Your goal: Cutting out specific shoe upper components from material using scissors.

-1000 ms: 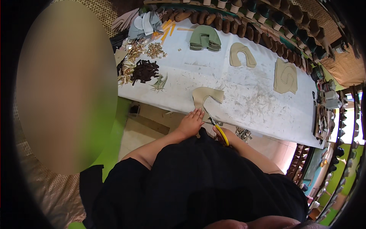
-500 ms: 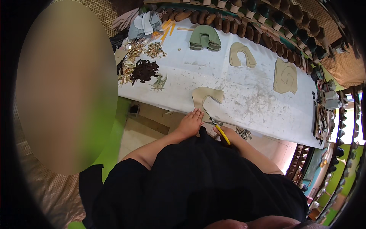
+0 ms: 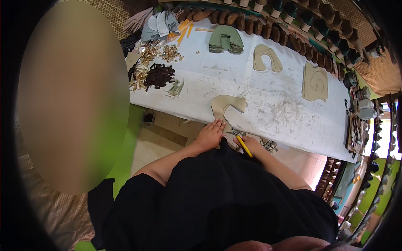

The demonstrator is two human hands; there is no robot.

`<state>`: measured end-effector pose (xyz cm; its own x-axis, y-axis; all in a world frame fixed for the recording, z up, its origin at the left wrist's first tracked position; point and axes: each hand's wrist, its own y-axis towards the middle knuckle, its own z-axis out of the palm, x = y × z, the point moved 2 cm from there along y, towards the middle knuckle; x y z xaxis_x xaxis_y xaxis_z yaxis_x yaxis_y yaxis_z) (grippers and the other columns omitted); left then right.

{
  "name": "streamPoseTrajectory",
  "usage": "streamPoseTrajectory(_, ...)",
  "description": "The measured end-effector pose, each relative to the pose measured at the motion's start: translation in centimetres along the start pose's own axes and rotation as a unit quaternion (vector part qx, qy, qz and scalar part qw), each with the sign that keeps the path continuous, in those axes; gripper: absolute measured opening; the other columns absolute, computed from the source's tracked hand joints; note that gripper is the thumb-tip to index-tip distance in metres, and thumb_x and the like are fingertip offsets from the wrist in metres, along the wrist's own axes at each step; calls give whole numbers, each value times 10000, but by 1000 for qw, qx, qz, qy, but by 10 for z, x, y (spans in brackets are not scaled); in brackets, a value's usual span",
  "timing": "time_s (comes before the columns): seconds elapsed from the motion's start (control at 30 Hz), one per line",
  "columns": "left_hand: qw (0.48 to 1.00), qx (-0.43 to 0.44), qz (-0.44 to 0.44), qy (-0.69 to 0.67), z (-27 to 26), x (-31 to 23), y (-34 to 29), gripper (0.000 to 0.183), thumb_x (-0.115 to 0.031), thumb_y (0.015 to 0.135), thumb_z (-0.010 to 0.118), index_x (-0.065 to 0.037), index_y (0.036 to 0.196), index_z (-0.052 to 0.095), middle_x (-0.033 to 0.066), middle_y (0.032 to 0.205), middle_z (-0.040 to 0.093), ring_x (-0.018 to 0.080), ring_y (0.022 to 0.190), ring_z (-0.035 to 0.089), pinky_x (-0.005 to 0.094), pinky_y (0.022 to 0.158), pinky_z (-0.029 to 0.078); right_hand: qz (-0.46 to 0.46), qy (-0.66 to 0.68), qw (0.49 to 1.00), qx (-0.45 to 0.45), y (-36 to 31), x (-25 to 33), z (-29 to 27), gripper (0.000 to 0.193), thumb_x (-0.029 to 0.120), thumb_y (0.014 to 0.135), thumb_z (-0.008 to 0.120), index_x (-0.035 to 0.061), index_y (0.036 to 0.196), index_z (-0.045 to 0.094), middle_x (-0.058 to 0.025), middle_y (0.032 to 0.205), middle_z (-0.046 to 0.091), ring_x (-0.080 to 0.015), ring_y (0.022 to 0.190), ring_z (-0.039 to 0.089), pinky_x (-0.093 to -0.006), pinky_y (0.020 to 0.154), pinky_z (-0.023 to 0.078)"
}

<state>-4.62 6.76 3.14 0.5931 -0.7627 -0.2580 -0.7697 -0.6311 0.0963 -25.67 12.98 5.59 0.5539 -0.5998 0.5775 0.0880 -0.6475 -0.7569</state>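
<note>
A beige curved piece of sheet material point(image 3: 222, 102), perhaps leather, lies at the near edge of the table, its lower end reaching toward me. My left hand point(image 3: 210, 134) rests its fingers flat over that end, with the thumb lower down by its edge. In my right hand point(image 3: 250, 145) is a pair of scissors with yellow handles point(image 3: 244, 146). Their metal blades point up and left, at the inner edge of the curved piece and just beside my left fingertips. How far apart the blades are is hard to make out.
On the white table point(image 3: 188, 102) lie stacked green U-shaped pieces point(image 3: 226, 38), beige U-shaped pieces point(image 3: 268, 58), a beige sheet point(image 3: 315, 83), dark strips point(image 3: 159, 76) and gold-coloured bits point(image 3: 171, 53). Rows of shoe lasts point(image 3: 257, 29) line the far edge. Racks stand at the right.
The right hand and scissors have shifted very slightly at the curved piece. My left hand stays on the piece, and the rest of the table looks the same.
</note>
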Motion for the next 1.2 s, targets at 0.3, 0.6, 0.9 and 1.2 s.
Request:
streamPoseTrajectory(0.3,999,19,-33,-3,-22,5,7,725,-367,863,647,12,1427,394,215,1447,440,355,1343,433,443,1091,371,-53,-45,996,-61,4,-7,4,649,650,878,565,8,861,657,-191,735,638,-303,696,618,-407,657,478)
streamPoseTrajectory(0.6,997,62,-39,34,-29,15,25,793,-307,818,653,2,1470,323,175,1556,287,320,1450,264,485,1166,222,-71,-28,996,-55,4,-7,3,645,646,890,551,10,811,628,-168,694,612,-276,659,586,-404,643,459)
streamPoseTrajectory(0.9,999,4,-32,43,3,29,19,608,-188,833,588,-6,1397,452,186,1472,431,315,1370,412,443,1137,301,-30,-68,997,-10,15,-22,7,760,730,855,506,8,1024,672,-219,857,689,-356,830,673,-414,774,504)
streamPoseTrajectory(1.2,999,-2,-27,28,-9,19,14,536,-188,831,602,7,1325,529,219,1394,504,338,1294,495,433,1098,369,-47,44,996,59,4,-16,13,679,678,944,396,40,805,584,-94,619,566,-218,549,557,-338,520,448)
